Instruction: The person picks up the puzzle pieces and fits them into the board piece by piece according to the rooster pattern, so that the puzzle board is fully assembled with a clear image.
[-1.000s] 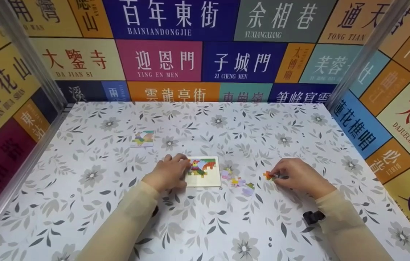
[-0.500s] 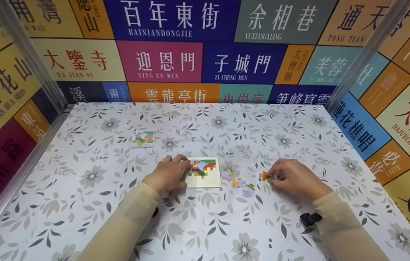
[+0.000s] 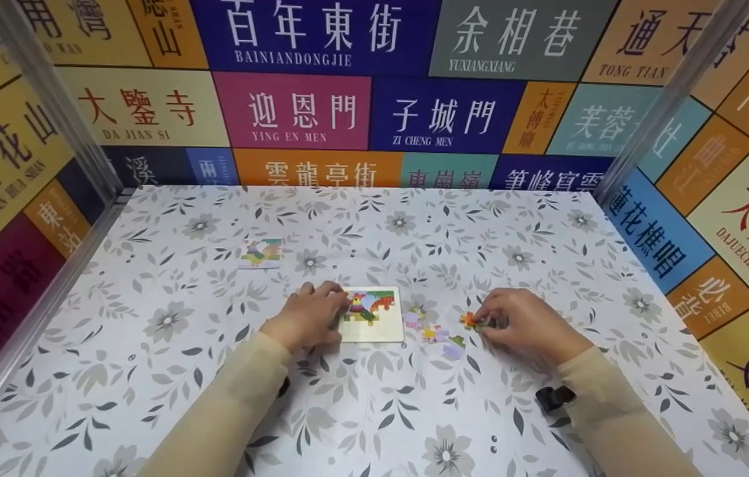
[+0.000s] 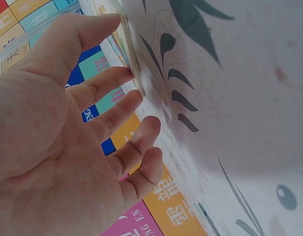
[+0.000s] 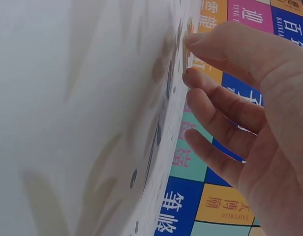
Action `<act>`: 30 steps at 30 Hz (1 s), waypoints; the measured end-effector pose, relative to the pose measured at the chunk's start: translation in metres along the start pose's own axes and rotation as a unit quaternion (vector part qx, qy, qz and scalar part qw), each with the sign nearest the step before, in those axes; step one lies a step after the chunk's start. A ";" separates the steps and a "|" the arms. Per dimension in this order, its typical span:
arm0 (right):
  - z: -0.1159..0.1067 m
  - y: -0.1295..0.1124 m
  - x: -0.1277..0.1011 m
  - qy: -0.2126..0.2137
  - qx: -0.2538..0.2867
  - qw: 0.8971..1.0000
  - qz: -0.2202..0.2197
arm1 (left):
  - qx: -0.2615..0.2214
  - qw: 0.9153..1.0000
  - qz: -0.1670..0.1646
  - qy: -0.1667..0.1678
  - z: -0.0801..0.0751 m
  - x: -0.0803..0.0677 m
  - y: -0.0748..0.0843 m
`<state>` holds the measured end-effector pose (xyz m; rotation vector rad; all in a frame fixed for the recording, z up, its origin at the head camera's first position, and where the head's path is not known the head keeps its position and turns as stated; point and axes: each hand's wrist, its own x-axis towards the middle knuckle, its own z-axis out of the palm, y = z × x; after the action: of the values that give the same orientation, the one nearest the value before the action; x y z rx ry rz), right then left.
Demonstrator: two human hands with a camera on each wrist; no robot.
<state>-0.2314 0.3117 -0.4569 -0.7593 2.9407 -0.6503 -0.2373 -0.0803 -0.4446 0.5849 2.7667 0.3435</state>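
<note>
Right hand pinched orange puzzle piece at fingertips, low over floral tablecloth. Puzzle board lay to left of piece, well apart, long axis running left-right. Left hand rested fingers, nearly straight, on board's left edge; nearer to board than right hand. Loose pieces scattered between board and held piece, directly in that path. Small picture card lay farther back left, well clear. Black wrist strap showed under right sleeve.
</note>
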 end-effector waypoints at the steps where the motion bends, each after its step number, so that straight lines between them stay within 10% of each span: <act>1: 0.001 -0.001 0.001 -0.001 0.000 1.000 0.000 | 0.000 1.000 -0.002 -0.001 0.000 0.000 0.000; 30: 0.016 -0.021 0.022 0.011 0.000 0.997 -0.082 | 0.003 1.000 0.003 0.009 0.000 -0.003 0.000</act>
<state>-0.2395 0.2786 -0.4611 -1.0078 2.9201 -0.6725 -0.2345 -0.0821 -0.4436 0.5943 2.7851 0.3425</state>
